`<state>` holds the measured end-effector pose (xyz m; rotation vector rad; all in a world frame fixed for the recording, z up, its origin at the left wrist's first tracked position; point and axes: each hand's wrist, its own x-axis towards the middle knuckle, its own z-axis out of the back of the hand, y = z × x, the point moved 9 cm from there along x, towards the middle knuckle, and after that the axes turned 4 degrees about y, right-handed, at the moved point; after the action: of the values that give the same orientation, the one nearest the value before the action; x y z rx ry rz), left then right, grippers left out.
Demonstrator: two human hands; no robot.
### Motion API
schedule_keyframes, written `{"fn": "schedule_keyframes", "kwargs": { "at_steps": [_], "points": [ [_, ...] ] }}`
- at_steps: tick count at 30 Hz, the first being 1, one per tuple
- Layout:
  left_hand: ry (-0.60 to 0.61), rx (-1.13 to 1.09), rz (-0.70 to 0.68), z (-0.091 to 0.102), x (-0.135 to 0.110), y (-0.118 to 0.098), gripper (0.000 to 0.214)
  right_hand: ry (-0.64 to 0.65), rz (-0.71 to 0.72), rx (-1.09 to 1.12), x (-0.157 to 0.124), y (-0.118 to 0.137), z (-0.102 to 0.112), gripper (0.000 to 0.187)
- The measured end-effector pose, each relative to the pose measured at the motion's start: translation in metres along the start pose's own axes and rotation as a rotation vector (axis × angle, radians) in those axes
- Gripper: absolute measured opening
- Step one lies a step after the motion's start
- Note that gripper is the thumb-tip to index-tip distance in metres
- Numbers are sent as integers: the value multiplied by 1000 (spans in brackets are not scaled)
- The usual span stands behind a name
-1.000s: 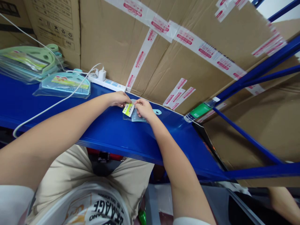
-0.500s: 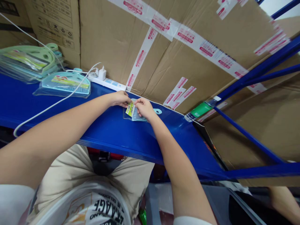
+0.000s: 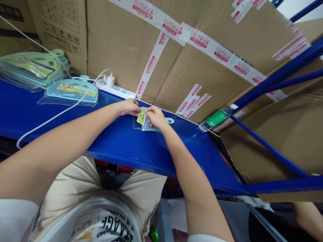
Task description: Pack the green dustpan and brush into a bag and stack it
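A small light-blue dustpan-like piece [image 3: 149, 127] with a looped handle lies on the blue shelf in a clear plastic bag [image 3: 137, 125]. On top is a yellow printed label [image 3: 141, 117]. My right hand [image 3: 155, 117] pinches the label at its right edge, covering part of the blue piece. At the bag's upper left edge, my left hand [image 3: 130, 107] has its fingers drawn together on the plastic, close to the label. The tips of these fingers are partly hidden.
Bagged light-blue dustpan [image 3: 73, 91] and a stack of bagged green and blue ones [image 3: 31, 67] lie to the left. A white power strip [image 3: 117, 91] and cable [image 3: 59, 112] run nearby. A green-labelled bottle [image 3: 217, 118] lies right. Cardboard [image 3: 121, 43] walls the back.
The yellow label has shifted slightly right and turned a little. My left hand has drawn slightly away from it, while my right hand stays nearly in place.
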<state>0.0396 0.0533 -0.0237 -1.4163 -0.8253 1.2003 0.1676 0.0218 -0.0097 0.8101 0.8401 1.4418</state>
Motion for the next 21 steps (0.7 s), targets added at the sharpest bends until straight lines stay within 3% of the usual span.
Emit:
{"fn": "schedule_keyframes", "kwargs": {
  "at_steps": [7, 12, 15, 18, 21],
  "points": [
    [-43, -69, 15, 0, 0, 2, 49, 8, -5, -6, 0, 0, 1, 24],
    [-33, -131, 0, -7, 4, 6, 61, 26, -13, -5, -1, 0, -2, 24],
    [5, -35, -10, -13, 3, 6, 68, 30, -45, -38, 0, -1, 0, 20],
    [23, 122, -45, -16, 2, 2, 66, -61, -9, -161, 3, 2, 23, 16],
    [65, 220, -100, -18, 2, -3, 59, -302, 69, -387, 0, 8, 72, 13]
  ]
}}
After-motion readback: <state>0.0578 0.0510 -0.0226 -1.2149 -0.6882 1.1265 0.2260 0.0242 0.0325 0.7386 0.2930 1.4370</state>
